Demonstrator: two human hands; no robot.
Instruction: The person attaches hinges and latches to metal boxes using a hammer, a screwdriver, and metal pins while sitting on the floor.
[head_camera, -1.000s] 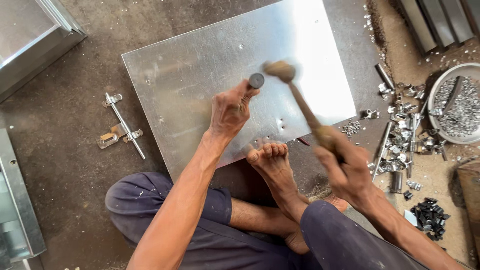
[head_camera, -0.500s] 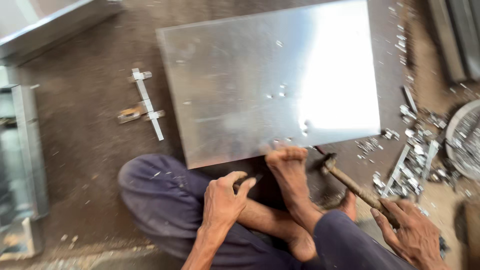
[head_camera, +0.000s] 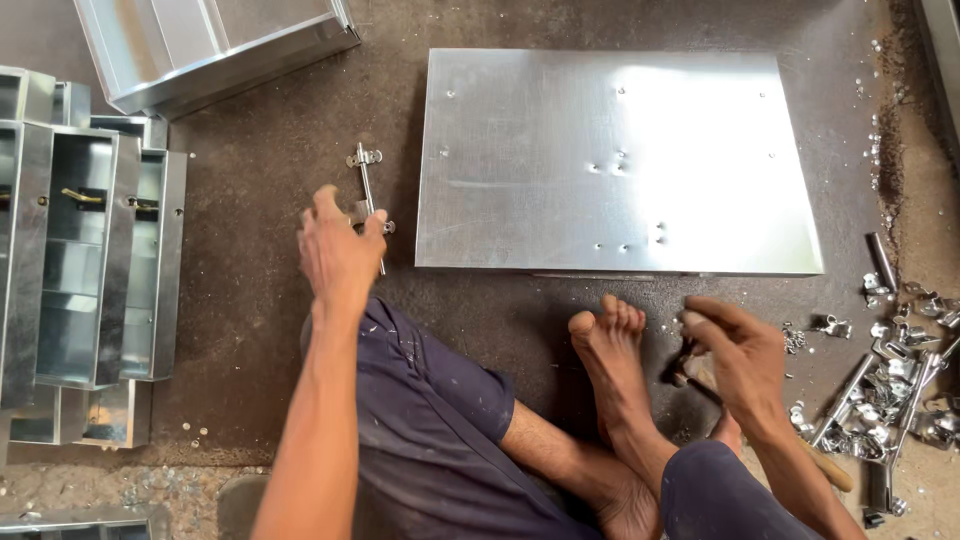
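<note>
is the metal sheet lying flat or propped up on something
Lying flat. The metal sheet rests face up on the floor, all four edges in view, with neither the left hand nor the right hand touching it.

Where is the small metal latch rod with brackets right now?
The small metal latch rod lies on the brown floor just left of the flat galvanised sheet, partly under the fingers of the left hand.

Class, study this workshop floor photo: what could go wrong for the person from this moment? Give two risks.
1. The bare foot rests close to the metal sheet's edge and the hammer in the right hand; a cut or knock seems possible.
2. The left hand reaches over the metal latch rod, risking a scrape.
</note>
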